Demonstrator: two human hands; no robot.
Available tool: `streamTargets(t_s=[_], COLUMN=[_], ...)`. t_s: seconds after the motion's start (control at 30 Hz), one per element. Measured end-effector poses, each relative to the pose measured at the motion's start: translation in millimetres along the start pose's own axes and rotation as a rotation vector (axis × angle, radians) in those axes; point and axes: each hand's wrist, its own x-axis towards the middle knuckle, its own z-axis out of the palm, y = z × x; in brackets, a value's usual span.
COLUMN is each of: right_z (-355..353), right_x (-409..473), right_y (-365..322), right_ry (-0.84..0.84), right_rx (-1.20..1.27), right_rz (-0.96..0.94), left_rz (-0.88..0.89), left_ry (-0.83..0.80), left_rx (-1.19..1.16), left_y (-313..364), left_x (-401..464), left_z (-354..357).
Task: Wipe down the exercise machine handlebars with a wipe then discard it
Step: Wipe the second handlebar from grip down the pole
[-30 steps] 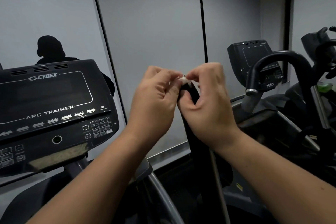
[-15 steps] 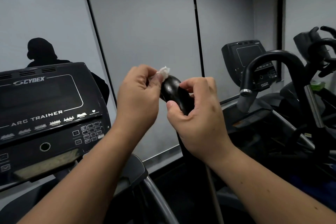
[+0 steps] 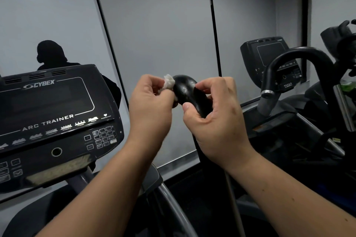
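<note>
While right hand grips the handlebar, left hand fingers pinching the wipe, now lower against its tip.

Wipe: small, white, crumpled into a wad, pressed against the left side of the handlebar tip. Handlebar: black, glossy, rounded end curving downward into an upright bar.

my left hand pinches white wipe against handlebar tip | my right hand grips handlebar just below | Cybex console left
</note>
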Motion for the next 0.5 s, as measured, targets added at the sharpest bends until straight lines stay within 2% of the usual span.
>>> streamTargets(t_s=[0.2,0.3,0.43,0.5], right_z=[-0.4,-0.3,-1.1,-0.6], right_x=[-0.3,-0.5,-0.6,-0.7], right_y=[0.5,0.0,0.3,0.8], right_ry=[-0.001,-0.004,-0.005,0.0], right_rx=[-0.004,0.0,0.006,0.006], right_rz=[-0.003,-0.008,-0.016,-0.017], left_rz=[-0.007,0.003,0.178,0.204], left_ry=[-0.002,0.002,-0.036,-0.071], left_rx=[-0.05,-0.025,0.14,0.166], left_y=[-0.4,1.2,3.9,3.2], left_x=[-13.9,5.5,-5.7,-4.3], left_z=[-0.6,-1.4,-0.5,-3.9])
